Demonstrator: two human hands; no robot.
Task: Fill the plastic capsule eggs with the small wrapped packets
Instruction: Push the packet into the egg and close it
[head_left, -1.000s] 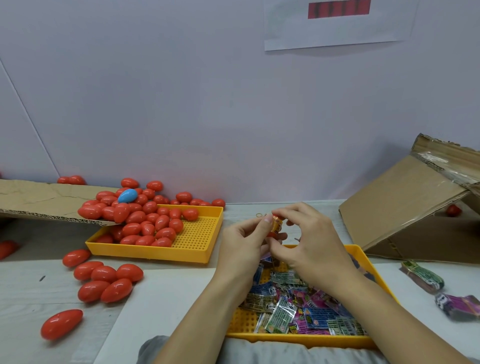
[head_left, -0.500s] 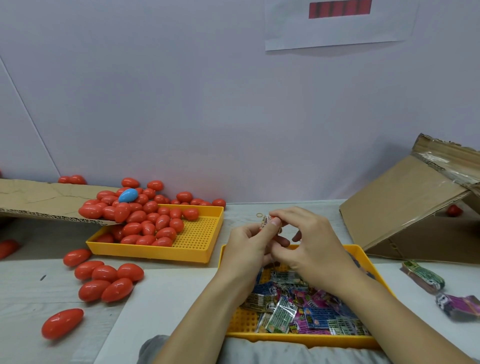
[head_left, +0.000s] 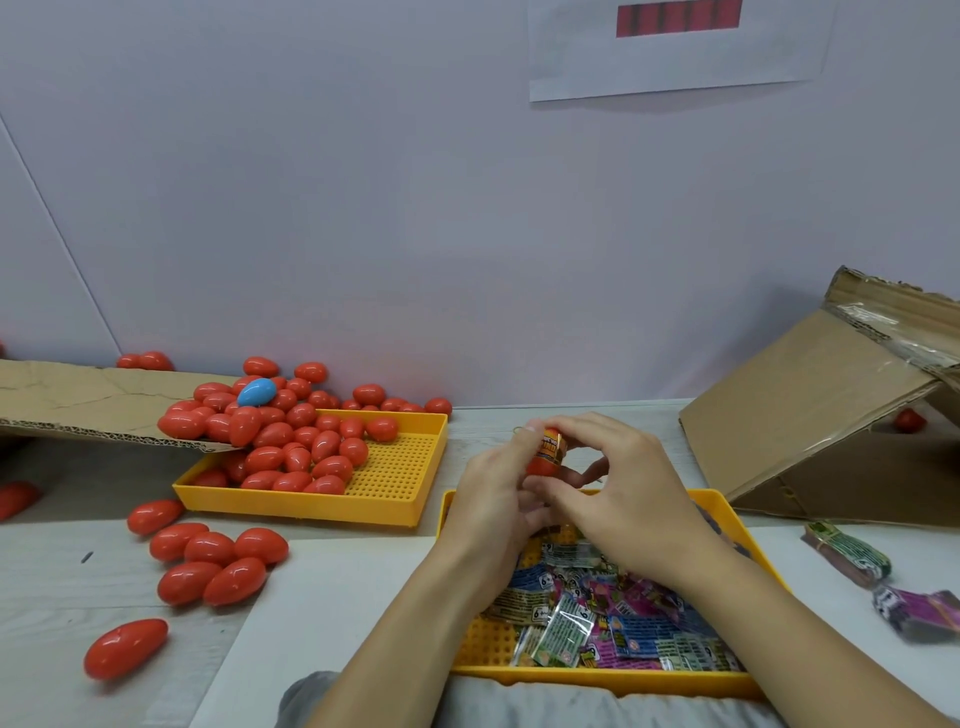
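- An open red egg half (head_left: 540, 464) sits just above centre frame, above the far edge of the near yellow tray (head_left: 724, 506), a folded orange packet (head_left: 551, 447) standing out of its mouth.
- The packet's long axis runs roughly upright, in line with the egg half; judged from that, the coming push goes straight down into the shell.
- The left hand (head_left: 493, 499) grips the egg half from the left and below, fingers curled round it, thumb tip at the packet's upper left.
- The right hand (head_left: 623, 493) arches over from the right, fingers curled, fingertips meeting the packet's top; it appears to pinch the packet, though the contact is partly hidden.
- Both hands are on the work; the right is placed to press.
- The matching egg half is not visible.
- Loose wrapped packets (head_left: 597, 618) lie in the near tray, lower centre.
- Closed red eggs (head_left: 291, 441) heap in a second yellow tray (head_left: 395, 499) at middle left, one blue egg (head_left: 256, 392) on top.
- More red eggs (head_left: 218, 561) lie on the table (head_left: 67, 587), lower left.
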